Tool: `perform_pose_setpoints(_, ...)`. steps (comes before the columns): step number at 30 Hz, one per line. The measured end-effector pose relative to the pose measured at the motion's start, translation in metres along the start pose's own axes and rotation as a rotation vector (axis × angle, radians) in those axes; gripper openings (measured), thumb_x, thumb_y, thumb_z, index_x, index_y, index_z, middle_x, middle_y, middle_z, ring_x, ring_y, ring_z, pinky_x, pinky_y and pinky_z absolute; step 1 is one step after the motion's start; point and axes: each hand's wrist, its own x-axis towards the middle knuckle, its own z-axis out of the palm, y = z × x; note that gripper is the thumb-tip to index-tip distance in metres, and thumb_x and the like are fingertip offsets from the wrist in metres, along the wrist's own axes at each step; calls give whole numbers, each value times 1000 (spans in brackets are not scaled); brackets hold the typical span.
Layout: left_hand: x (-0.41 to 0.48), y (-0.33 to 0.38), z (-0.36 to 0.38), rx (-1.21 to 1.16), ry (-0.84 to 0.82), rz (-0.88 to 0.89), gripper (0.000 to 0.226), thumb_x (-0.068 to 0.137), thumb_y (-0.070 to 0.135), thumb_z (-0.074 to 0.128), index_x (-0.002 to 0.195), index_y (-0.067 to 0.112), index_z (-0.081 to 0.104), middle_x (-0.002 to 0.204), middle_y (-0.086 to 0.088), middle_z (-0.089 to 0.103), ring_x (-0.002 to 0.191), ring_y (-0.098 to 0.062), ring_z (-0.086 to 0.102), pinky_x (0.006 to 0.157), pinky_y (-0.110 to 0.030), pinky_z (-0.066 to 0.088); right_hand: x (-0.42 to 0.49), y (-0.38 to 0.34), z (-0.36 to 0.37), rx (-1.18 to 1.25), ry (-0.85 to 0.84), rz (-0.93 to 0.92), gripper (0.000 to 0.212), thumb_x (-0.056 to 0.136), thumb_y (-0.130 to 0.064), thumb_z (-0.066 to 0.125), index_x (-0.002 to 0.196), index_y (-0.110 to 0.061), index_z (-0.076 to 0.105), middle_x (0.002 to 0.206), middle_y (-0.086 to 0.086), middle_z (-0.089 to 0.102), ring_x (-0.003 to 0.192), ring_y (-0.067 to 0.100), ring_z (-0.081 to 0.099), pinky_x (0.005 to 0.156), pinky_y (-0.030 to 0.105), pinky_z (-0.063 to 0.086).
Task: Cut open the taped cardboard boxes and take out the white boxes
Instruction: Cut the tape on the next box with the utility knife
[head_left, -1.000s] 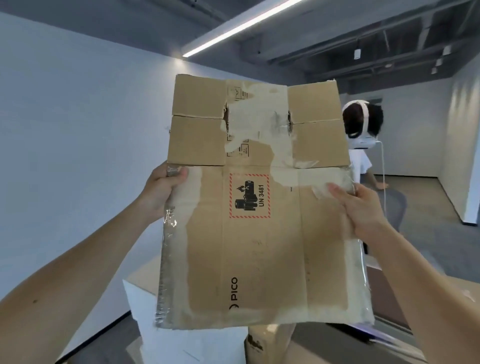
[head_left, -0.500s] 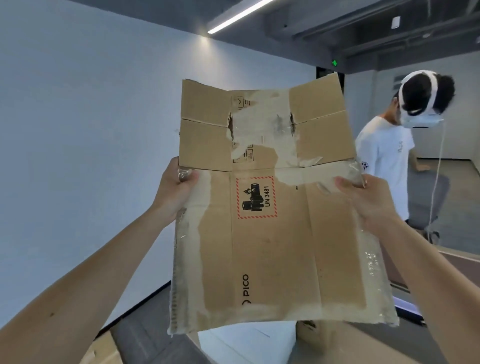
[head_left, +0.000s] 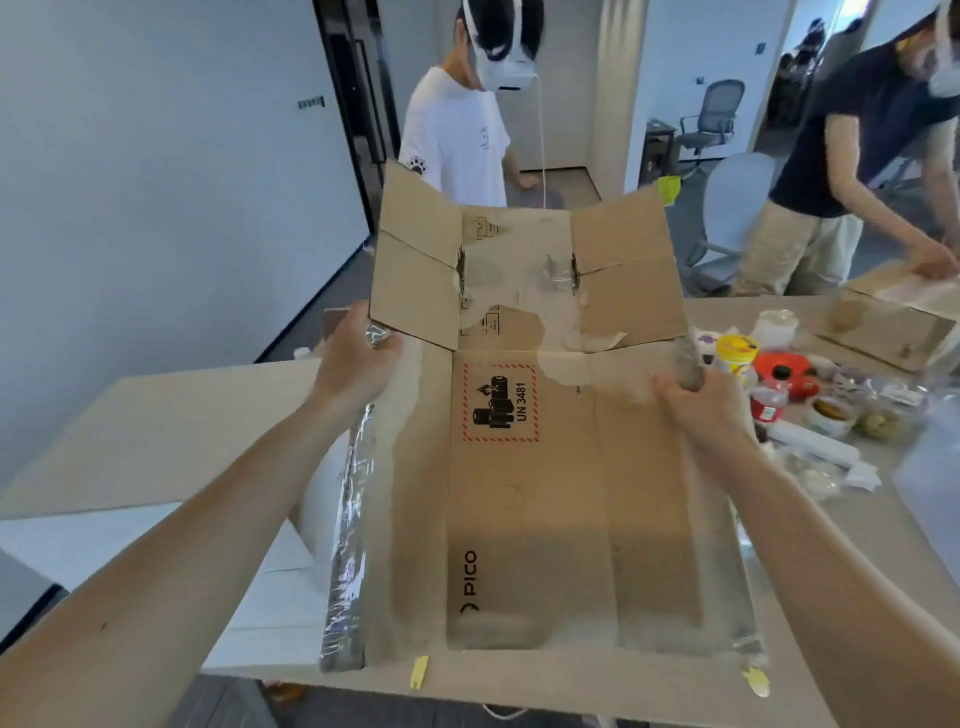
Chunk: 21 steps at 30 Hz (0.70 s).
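I hold a flattened brown cardboard box (head_left: 540, 499) in front of me, printed with "PICO" and a red-framed UN 3481 battery label. Its flaps stand open at the top, with torn tape patches and clear tape along both side edges. My left hand (head_left: 358, 358) grips its upper left edge. My right hand (head_left: 696, 400) grips its upper right edge. A white box (head_left: 270, 587) lies on the table at the lower left, partly hidden behind the cardboard and my left arm.
A person in a white shirt (head_left: 457, 130) stands beyond the cardboard. At the right another person (head_left: 852, 156) bends over a cardboard box (head_left: 893, 322). Bottles, jars and packets (head_left: 779, 395) clutter the table's right side. Flat cardboard (head_left: 156, 431) covers the table's left.
The view has tipped down from the ceiling and wall to the table. The cardboard has come down with it, still held by both hands, and the second person and table clutter have appeared.
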Motion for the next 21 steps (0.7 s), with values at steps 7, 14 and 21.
perform_pose_setpoints(7, -20, -62, 127, 71, -251, -154, 39, 95, 22, 56, 134, 20, 52, 121, 5, 58, 117, -24, 55, 87, -32, 40, 15, 131, 5, -99, -48, 301, 40, 72, -51, 70, 80, -12, 66, 79, 4, 70, 80, 28, 67, 77, 46, 56)
perform_pose_setpoints(14, -43, -143, 206, 122, -418, -408, 44, 96, 26, 59, 139, 22, 49, 130, 2, 57, 122, -22, 52, 102, -40, 45, 14, 221, 35, -234, -180, 456, 25, 91, -30, 66, 73, -15, 55, 76, 5, 60, 84, 30, 60, 72, 36, 45)
perform_pose_setpoints(21, -56, -202, 263, 255, -519, -516, 35, 91, 23, 65, 124, 16, 59, 114, -1, 63, 109, -22, 58, 90, -34, 47, 19, 288, 58, -324, -316, 571, 20, 90, -25, 62, 92, -5, 66, 86, 13, 68, 87, 32, 64, 73, 37, 49)
